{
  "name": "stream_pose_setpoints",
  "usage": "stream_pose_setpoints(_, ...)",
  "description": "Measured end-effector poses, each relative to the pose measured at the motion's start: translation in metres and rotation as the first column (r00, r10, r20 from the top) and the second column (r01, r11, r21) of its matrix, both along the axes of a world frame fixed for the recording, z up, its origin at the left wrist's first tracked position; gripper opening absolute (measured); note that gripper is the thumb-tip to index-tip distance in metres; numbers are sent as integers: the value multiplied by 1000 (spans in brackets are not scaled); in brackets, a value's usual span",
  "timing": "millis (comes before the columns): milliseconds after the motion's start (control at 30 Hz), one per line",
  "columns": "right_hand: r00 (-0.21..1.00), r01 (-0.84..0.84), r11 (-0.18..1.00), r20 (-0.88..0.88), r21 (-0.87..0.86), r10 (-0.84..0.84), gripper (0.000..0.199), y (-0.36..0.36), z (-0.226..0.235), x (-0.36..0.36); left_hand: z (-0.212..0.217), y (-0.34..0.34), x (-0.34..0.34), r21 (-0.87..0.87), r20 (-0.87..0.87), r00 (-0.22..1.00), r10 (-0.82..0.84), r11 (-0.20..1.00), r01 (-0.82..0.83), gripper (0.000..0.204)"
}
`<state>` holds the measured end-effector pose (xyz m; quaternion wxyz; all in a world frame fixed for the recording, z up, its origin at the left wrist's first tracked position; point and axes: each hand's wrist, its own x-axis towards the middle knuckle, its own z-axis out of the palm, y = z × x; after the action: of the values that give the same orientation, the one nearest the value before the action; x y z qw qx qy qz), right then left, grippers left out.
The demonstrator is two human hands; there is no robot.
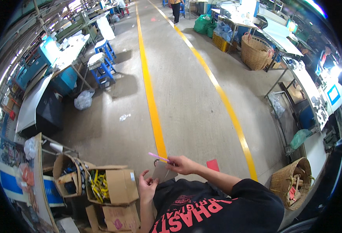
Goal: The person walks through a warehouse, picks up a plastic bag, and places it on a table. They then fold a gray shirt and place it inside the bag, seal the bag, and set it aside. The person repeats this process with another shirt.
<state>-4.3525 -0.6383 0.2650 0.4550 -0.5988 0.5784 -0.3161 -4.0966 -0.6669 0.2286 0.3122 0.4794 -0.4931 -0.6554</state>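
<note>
My right hand [181, 164] holds a thin pink pen [157, 156] that sticks out to the left over the concrete floor. Just below it, a small grey-brown flat piece [161, 171] is pinched at its lower left edge by my left hand [147, 185]. The pen tip sits just above the piece's top edge. Both hands are close to my chest, above my dark printed shirt [202, 209].
Open cardboard boxes [112, 185] with yellow strips stand at my lower left. Two yellow floor lines [152, 101] run up the aisle. Wicker baskets [291, 182] sit at right, blue stools [103, 66] and work tables at left. A person stands far up the aisle.
</note>
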Motion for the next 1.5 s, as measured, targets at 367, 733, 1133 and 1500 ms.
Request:
stream_pose_setpoints(367,928,370,928,73,-47,-366,35,-300,-14,-108,8,-367,-137,-28,27,939,-343,939,343,63)
stream_pose_setpoints(733,685,694,720,287,21,-669,30,-528,-46,-333,2,-672,-415,-9,91,706,-702,708,706,51)
stream_pose_setpoints(1133,913,377,913,-105,-157,-395,32,-909,-8,-590,-15,-975,-624,19,-32,915,-403,915,404,42)
stream_pose_setpoints(1500,760,647,760,122,-62,-638,38,-1187,-5,-810,11,-1322,-886,-75,233,698,-677,703,707,38)
